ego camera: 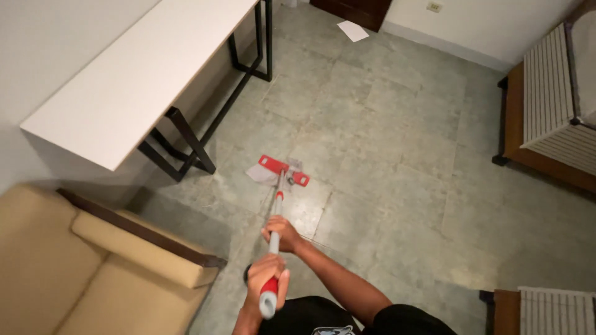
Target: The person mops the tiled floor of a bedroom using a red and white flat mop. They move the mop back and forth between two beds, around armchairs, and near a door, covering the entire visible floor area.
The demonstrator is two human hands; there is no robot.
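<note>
I hold a flat mop with both hands. Its red head, with a pale cloth under it, rests on the grey tiled floor near the table's leg. The silver handle runs back toward me. My right hand is wrapped around the middle of the handle. My left hand grips the red sleeve at the handle's top end, close to my body.
A long white table with black legs stands along the left wall. A beige sofa fills the lower left. Wooden seats with white slatted cushions stand at the right. A white sheet of paper lies on the far floor.
</note>
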